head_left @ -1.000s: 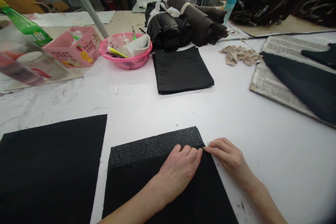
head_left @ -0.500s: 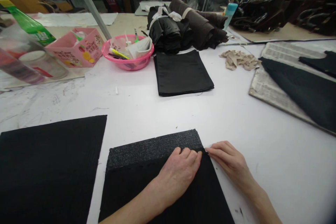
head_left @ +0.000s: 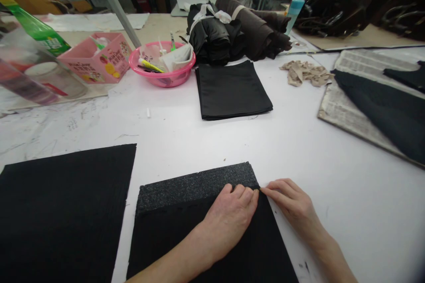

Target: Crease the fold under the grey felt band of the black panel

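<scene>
A black fabric piece point(head_left: 186, 239) lies on a speckled dark grey panel point(head_left: 199, 183), whose far strip shows beyond the fabric's edge. My left hand point(head_left: 232, 212) rests on the fabric, its curled fingers gripping that edge near the right corner. At the same corner my right hand point(head_left: 295, 201) pinches the fabric's edge between thumb and fingers, its fingertips almost touching the left ones. What lies under the left fingers is hidden. Another flat black sheet point(head_left: 66, 212) lies to the left, apart from both hands.
Farther back on the white table point(head_left: 186, 141) are a stack of black pieces point(head_left: 234, 90), a pink basin point(head_left: 162, 80) with pens, a pink box point(head_left: 96, 59) and tied dark fabric rolls point(head_left: 255, 28). Beige cloth strips point(head_left: 307, 74) and a grey board point(head_left: 335, 97) lie right.
My right fingertips have moved slightly closer to the left ones at the fabric's edge. The view has shifted a little; the objects on the table stay put.
</scene>
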`<state>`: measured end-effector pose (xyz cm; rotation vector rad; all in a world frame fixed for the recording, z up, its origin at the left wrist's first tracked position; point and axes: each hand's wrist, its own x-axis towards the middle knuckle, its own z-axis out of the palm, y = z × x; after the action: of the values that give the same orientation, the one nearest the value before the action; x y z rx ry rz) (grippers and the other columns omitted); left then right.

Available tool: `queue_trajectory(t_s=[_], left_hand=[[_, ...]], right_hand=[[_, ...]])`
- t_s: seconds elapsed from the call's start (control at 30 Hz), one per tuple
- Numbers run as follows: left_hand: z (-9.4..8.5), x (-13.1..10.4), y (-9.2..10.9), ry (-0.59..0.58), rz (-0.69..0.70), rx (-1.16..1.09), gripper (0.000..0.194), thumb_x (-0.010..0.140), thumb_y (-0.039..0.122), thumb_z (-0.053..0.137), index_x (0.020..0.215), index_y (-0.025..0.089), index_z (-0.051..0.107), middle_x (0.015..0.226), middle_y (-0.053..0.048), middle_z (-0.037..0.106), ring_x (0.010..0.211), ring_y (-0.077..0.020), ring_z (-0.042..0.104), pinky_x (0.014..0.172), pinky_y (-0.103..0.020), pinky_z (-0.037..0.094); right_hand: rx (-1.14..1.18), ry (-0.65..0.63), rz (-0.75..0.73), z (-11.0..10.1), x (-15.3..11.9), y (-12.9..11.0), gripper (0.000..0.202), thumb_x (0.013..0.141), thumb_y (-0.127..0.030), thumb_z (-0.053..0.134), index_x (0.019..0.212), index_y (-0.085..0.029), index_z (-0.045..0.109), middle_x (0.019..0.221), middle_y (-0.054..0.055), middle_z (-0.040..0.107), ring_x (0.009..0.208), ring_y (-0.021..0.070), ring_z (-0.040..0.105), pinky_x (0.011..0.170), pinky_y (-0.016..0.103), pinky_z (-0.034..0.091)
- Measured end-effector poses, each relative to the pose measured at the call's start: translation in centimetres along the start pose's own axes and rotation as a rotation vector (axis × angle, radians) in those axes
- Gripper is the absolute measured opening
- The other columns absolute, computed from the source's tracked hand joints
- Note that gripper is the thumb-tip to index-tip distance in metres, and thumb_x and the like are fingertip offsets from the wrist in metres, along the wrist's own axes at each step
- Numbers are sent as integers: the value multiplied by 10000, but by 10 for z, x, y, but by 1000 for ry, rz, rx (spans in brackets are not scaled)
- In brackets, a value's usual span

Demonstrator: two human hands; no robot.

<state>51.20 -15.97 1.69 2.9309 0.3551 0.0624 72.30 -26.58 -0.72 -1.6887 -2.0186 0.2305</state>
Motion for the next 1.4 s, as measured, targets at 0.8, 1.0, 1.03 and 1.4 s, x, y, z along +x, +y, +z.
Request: queue_trajectory(t_s=[0.8, 1.0, 1.03, 1.4], left_hand=[[-1, 5, 5, -20, -39, 14, 374, 950, 178, 447, 1319, 125, 419, 1011, -67, 507, 896, -213, 484, 752, -364, 424], [2, -1, 3, 35, -32, 16, 354, 980, 169, 401, 1328, 106, 421, 1009, -69, 518, 903, -208, 488, 754, -356, 424], [2, -2, 3, 40, -29, 17, 351, 985, 165, 389, 1329, 101, 420, 1012, -70, 519, 906, -207, 490, 755, -357, 424], [-3, 2, 4, 6, -37, 2, 302, 989, 189, 402, 1280, 125, 454, 1018, -67, 521, 906, -203, 493, 759, -355, 427]], right_hand=[[-56, 71, 136, 3, -6, -17, 334, 953, -153, 497, 1235, -289, 613, 1121, 61, 601, 1036, 202, 579, 877, 356, 525], [-212, 51, 123, 6, -8, -26, 391, 960, -123, 473, 1302, -289, 568, 1172, 69, 591, 1087, 212, 561, 920, 372, 493], [-219, 48, 108, 6, -8, -26, 386, 964, -121, 463, 1297, -285, 571, 1169, 69, 596, 1090, 213, 561, 927, 375, 489], [-180, 2, 37, 2, -11, -19, 367, 978, -145, 451, 1309, -263, 557, 1180, 72, 597, 1121, 214, 552, 977, 388, 486]])
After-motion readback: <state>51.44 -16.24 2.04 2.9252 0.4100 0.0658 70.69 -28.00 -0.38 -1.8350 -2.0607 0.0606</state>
